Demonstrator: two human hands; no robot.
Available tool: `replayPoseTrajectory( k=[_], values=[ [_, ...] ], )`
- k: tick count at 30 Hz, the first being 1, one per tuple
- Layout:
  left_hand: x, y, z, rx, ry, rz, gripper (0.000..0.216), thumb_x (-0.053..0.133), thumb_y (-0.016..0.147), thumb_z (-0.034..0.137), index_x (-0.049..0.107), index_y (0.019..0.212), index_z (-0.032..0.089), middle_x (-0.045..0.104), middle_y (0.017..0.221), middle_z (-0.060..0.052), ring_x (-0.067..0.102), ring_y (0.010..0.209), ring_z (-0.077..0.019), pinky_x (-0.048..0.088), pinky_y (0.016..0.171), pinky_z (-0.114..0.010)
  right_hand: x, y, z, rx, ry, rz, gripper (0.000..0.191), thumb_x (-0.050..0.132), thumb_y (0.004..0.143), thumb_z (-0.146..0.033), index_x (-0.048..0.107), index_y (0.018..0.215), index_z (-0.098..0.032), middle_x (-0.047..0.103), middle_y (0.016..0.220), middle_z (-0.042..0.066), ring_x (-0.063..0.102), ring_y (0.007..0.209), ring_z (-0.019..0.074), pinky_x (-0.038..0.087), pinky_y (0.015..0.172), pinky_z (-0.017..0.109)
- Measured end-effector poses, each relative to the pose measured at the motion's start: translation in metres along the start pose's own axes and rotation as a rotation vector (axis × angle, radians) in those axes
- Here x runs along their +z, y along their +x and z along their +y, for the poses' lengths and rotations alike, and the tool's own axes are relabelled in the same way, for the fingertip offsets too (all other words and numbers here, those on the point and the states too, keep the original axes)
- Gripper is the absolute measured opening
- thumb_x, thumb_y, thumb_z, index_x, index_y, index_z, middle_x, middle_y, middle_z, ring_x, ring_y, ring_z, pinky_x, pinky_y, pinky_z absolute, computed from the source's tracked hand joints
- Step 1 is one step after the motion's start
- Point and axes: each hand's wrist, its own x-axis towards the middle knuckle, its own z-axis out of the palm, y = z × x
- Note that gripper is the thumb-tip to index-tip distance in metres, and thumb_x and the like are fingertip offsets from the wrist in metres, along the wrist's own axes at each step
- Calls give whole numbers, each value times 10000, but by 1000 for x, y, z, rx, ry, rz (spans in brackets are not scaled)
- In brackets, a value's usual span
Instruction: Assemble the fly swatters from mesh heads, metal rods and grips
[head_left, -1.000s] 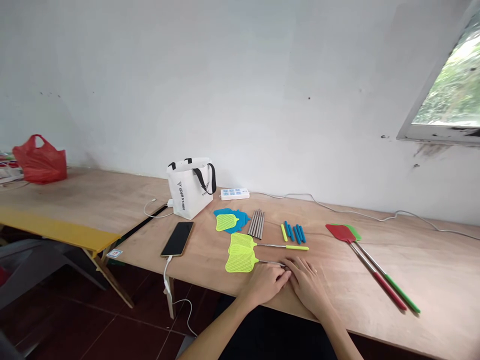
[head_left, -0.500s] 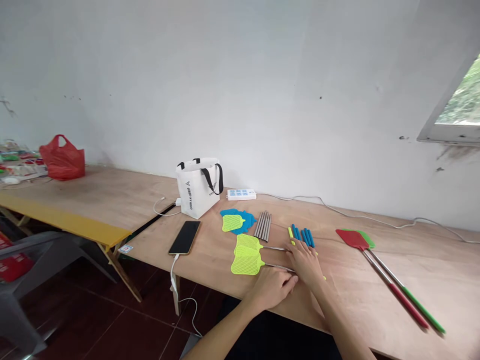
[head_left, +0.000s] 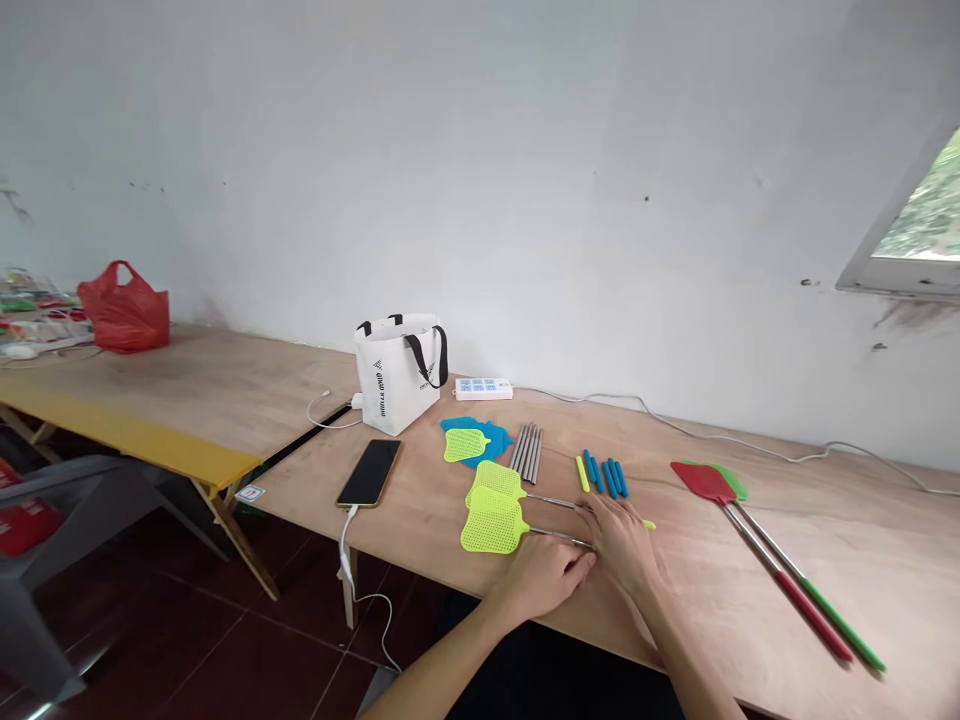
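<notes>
Two yellow fly swatters lie side by side in front of me: the upper fly swatter [head_left: 491, 482] and the lower fly swatter [head_left: 493, 522], heads to the left, thin metal rods to the right. My left hand [head_left: 546, 577] rests on the table just below the lower rod, fingers curled under; their tips are hidden. My right hand [head_left: 619, 535] lies over the handle end of the upper swatter, fingers bent around it, and a yellow handle tip [head_left: 649, 525] sticks out to its right. Behind it are a yellow handle grip [head_left: 582, 474] and several blue handle grips [head_left: 613, 478].
Several metal rods [head_left: 527, 453] lie beside blue swatter heads [head_left: 495, 450] and a small yellow swatter head [head_left: 465, 444]. A phone [head_left: 370, 473], white bag [head_left: 397, 375] and power strip [head_left: 483, 388] stand left and behind. Red [head_left: 703, 480] and green swatters [head_left: 840, 620] lie right.
My right hand has shifted slightly right and toward me, uncovering more of the yellow and blue grips. The upper swatter has turned a little with it. My left hand stays nearly still.
</notes>
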Motion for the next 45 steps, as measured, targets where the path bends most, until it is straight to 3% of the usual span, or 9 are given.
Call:
replayPoseTrajectory(
  k=[9, 15, 19, 23, 27, 30, 35, 41, 45],
  values=[
    [2, -1, -2, -23, -53, -11, 517, 372, 1057, 415, 751, 769, 215, 761, 860, -57, 701, 828, -230, 456, 773, -303, -24, -31, -3, 210, 320, 204, 355, 421, 1019, -494, 688, 1037, -261, 731, 1014, 60, 680, 915, 223, 506, 785, 321],
    [1, 2, -3, -28, -65, 76, 465, 326, 1076, 450, 706, 981, 199, 718, 977, -70, 649, 972, -226, 455, 825, -323, -28, -49, -10, 322, 369, 181, 372, 410, 1021, -498, 678, 1150, -274, 706, 1085, 71, 671, 939, 224, 531, 774, 321],
    [1, 2, -3, -12, -34, 67, 419, 359, 1066, 464, 689, 1001, 215, 704, 1036, -62, 628, 1003, -230, 440, 873, -348, -25, -50, -14, 311, 366, 120, 374, 387, 1031, -481, 665, 1190, -288, 692, 1089, 60, 666, 961, 222, 534, 812, 338],
    [2, 2, -7, -77, -198, 83, 392, 402, 1042, 510, 676, 1035, 230, 710, 1031, -48, 637, 985, -226, 446, 879, -341, -25, -50, -14, 288, 351, 118, 378, 382, 1035, -482, 667, 1194, -290, 685, 1081, 63, 662, 980, 226, 536, 819, 342],
    [5, 8, -15, -180, -589, 212, 462, 408, 1014, 587, 639, 1192, 229, 707, 1059, -44, 643, 975, -207, 476, 875, -321, -27, -49, -14, 228, 349, 92, 381, 368, 1044, -472, 652, 1231, -300, 686, 1044, 54, 673, 929, 214, 542, 782, 325],
    [6, 13, -18, -235, -767, 323, 584, 368, 998, 643, 692, 1120, 173, 710, 966, -70, 642, 911, -213, 494, 854, -334, -29, -48, -19, 139, 297, 51, 401, 338, 1054, -466, 640, 1270, -315, 677, 953, 41, 679, 846, 197, 532, 744, 308],
    [4, 14, -7, -224, -896, 380, 575, 431, 961, 663, 727, 958, 169, 738, 984, -98, 662, 899, -232, 511, 817, -342, -35, -46, -35, 102, 139, 52, 434, 301, 1072, -459, 703, 1110, -299, 653, 803, 19, 658, 687, 164, 444, 609, 262],
    [4, 12, 11, -183, -1001, 556, 529, 453, 973, 620, 686, 787, 183, 750, 934, -107, 671, 877, -234, 512, 831, -357, -47, -41, -51, 46, -24, 68, 446, 306, 1083, -381, 702, 912, -270, 656, 762, 17, 621, 652, 138, 360, 613, 248],
    [-20, 17, -7, -239, -1067, 763, 498, 516, 945, 623, 630, 728, 190, 752, 894, -99, 652, 755, -195, 519, 743, -331, -58, -39, -30, 17, -51, 63, 412, 327, 1074, -355, 710, 946, -275, 665, 766, 26, 627, 727, 174, 349, 629, 270]
  ],
)
